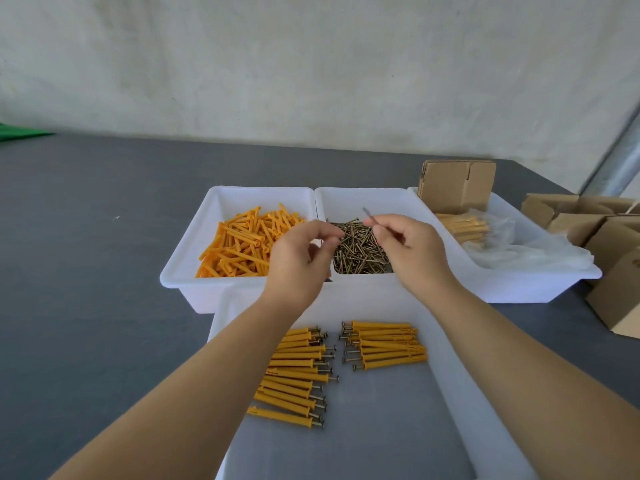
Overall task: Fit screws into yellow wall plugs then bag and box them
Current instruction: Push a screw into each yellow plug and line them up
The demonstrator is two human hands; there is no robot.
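Pinching a thin brownish screw [367,214], right hand [412,249].

Grey table [104,271] with four white trays [183,282] and brown cardboard boxes [613,306].

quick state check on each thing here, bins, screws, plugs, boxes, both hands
left white plastic bin: holds loose yellow plugs
middle white bin: holds loose brass screws
near white tray: two groups of plugs with screws fitted
right white bin: bagged plugs, clear bags
brown cardboard box: open, flaps up
right hand: pinches one screw
left hand: fingers curled, grip unclear
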